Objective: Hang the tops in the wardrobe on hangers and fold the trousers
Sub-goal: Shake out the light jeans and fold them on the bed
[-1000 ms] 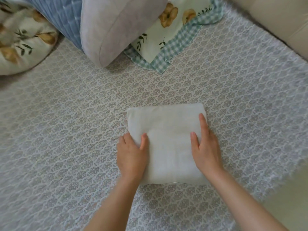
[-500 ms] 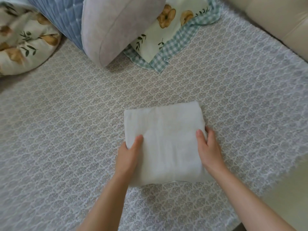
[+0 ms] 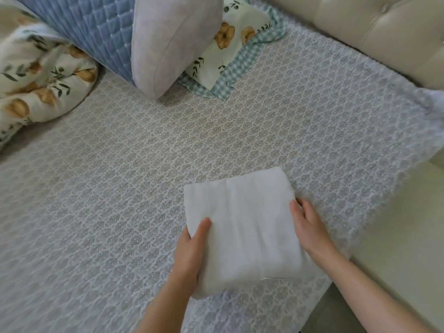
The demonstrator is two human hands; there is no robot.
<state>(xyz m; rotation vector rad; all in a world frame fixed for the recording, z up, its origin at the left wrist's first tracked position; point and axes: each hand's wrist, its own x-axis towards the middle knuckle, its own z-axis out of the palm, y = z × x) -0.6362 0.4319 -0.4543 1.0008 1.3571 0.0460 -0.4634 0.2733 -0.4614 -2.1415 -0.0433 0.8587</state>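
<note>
A white garment folded into a thick square rests on the patterned bedspread, near the bed's front right corner. My left hand clasps its left edge, thumb on top and fingers tucked underneath. My right hand clasps the right edge the same way. The near edge of the bundle looks slightly raised off the bed.
A grey and blue quilted pillow leans at the back. Beside it lie a floral pillowcase with a green check border and a floral duvet at the left. A cream padded bed frame runs along the right.
Both hands lay flat on top of the folded garment a second ago. They have slid to its left and right edges and taken hold of it.
</note>
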